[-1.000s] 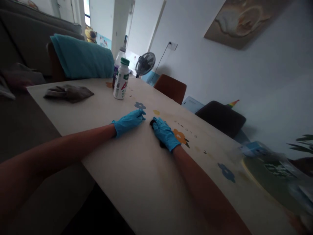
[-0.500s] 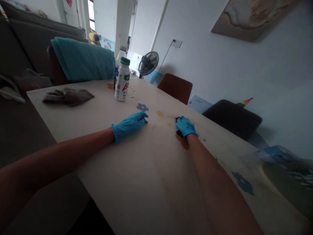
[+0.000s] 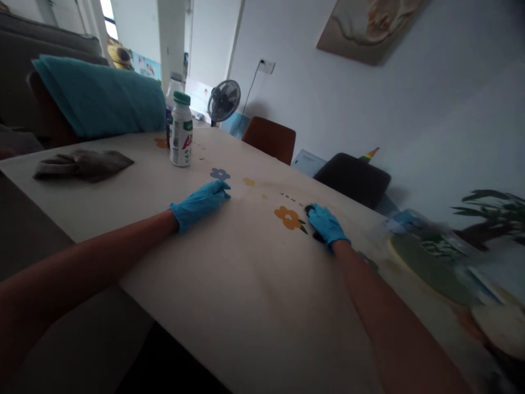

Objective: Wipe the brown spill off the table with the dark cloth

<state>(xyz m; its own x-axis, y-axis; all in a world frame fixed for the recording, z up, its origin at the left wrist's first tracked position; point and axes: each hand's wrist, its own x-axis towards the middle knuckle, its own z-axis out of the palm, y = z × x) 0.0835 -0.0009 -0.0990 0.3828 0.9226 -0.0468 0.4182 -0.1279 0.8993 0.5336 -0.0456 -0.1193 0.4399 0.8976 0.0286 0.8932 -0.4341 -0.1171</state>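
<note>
The table (image 3: 229, 284) was being wiped. The right hand (image 3: 327, 224) pressed a dark pad (image 3: 310, 208) flat beside the orange flower print (image 3: 289, 217), fingers closed over it. The left hand (image 3: 199, 201) lay flat, fingers together, holding nothing. Next it likely needed another sweep. Two bottles (image 3: 181, 137) and one cloth (image 3: 84, 164) stood behind.

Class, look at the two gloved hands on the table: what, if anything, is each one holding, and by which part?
The right hand presses down on a small dark object, covering most of it; the grip can't be told. The left hand lies flat on the table, holding nothing.
</note>
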